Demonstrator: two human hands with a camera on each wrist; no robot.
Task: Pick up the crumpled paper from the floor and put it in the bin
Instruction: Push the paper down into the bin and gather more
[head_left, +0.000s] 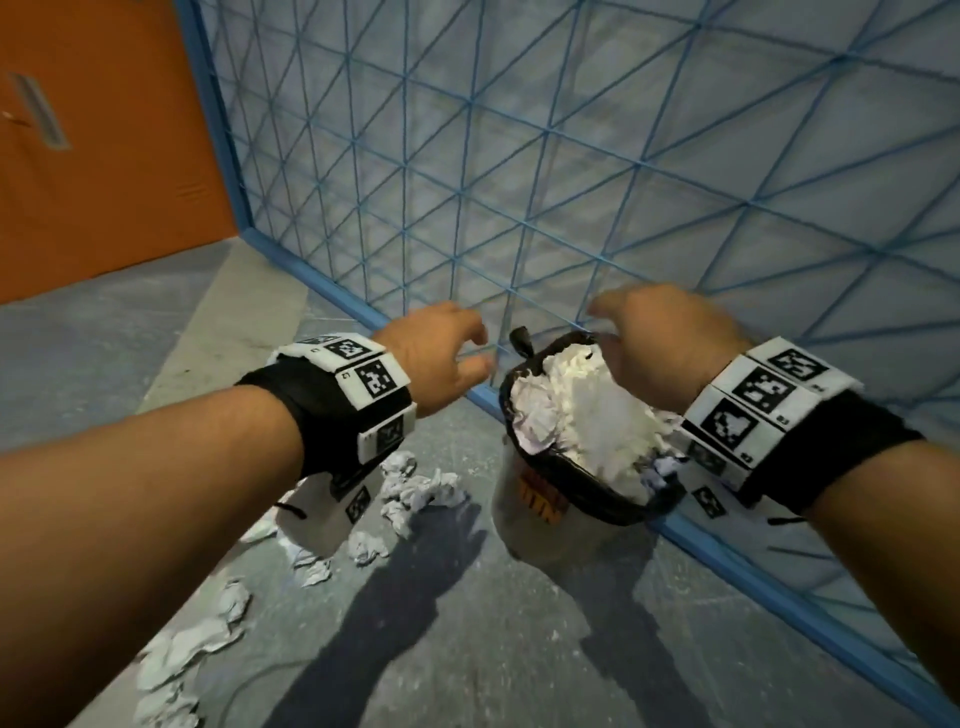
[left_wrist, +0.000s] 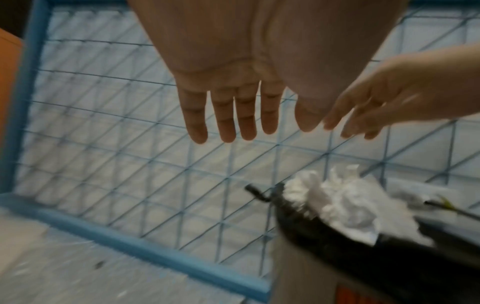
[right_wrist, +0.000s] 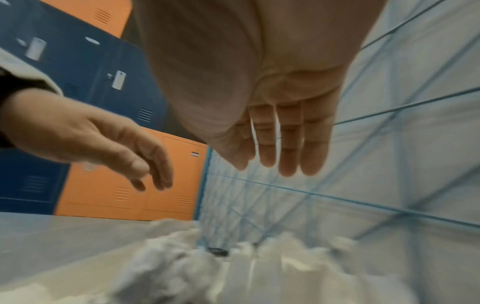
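Note:
A white bin (head_left: 540, 525) with a black liner stands by the blue mesh fence, heaped with crumpled white paper (head_left: 587, 410). The same heap of paper (left_wrist: 348, 207) sits low right in the left wrist view, and blurred paper (right_wrist: 182, 267) fills the bottom of the right wrist view. My left hand (head_left: 441, 353) hovers left of the bin, fingers straight, holding nothing. My right hand (head_left: 660, 348) hovers just above the bin's far rim, fingers straight and empty. Several crumpled papers (head_left: 415, 493) lie on the floor left of the bin.
A blue-framed mesh fence (head_left: 571, 182) runs close behind the bin. Orange lockers (head_left: 104, 156) stand at the far left; blue lockers (right_wrist: 78, 72) show in the right wrist view. More crumpled paper (head_left: 187, 649) trails along the grey concrete floor (head_left: 493, 649) toward the lower left.

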